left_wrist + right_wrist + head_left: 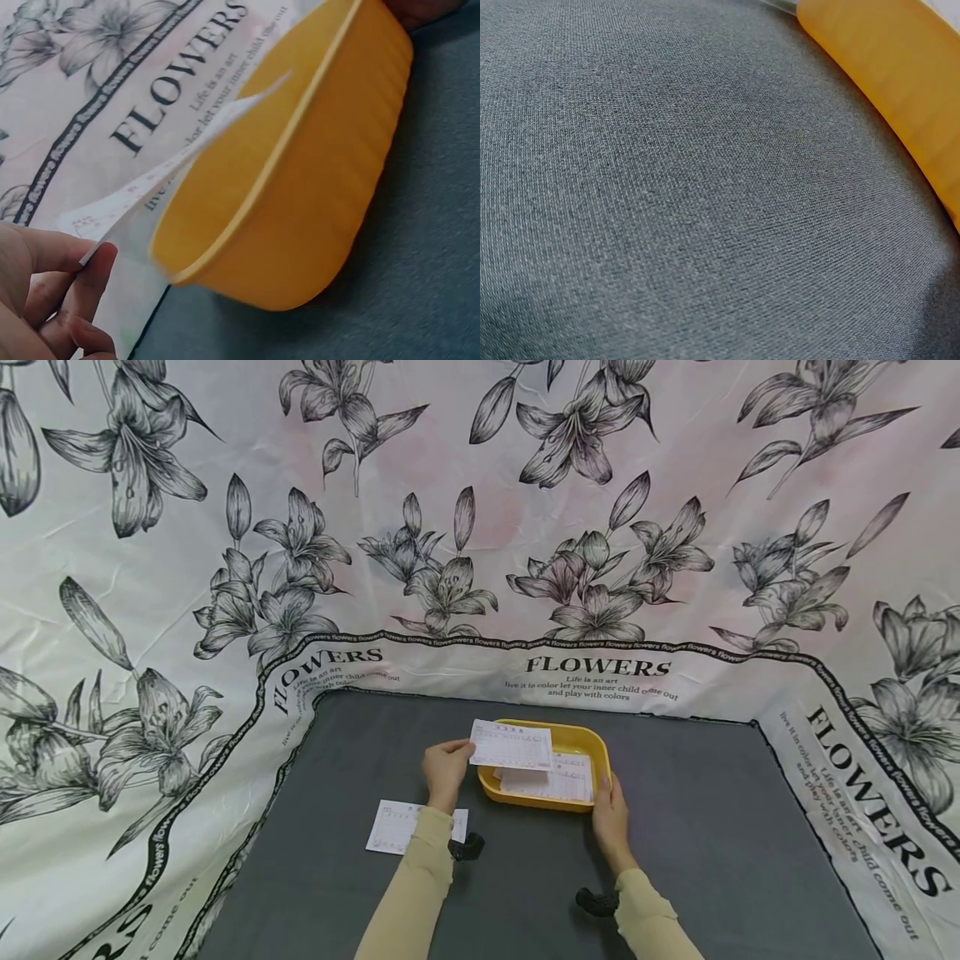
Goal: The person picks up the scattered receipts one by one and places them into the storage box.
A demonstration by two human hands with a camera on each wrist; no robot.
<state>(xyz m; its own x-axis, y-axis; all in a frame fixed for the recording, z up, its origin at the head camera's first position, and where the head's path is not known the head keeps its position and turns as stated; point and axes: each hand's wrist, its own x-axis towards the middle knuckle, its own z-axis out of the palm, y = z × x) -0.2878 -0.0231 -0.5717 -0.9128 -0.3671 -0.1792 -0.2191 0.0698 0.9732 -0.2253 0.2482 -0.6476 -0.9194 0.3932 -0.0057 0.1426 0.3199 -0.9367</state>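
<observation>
My left hand [446, 772] pinches the left edge of a white printed sheet of paper [510, 745] and holds it over a yellow plastic basket [491, 791]. In the left wrist view, thumb and fingers of the left hand [56, 289] grip the sheet's edge beside the basket [315, 187]. More printed sheets [566, 777] lie inside the basket. My right hand [611, 822] holds the basket's right end at the rim. The right wrist view shows only the basket's side [900, 82] and cloth, with the hand out of sight.
Another printed sheet [390, 827] lies on the dark grey tabletop [712, 827], left of the basket and partly under the left forearm. Flower-printed fabric [450, 527] rises behind and at both sides of the table. A black wrist strap part [597, 903] hangs by the right sleeve.
</observation>
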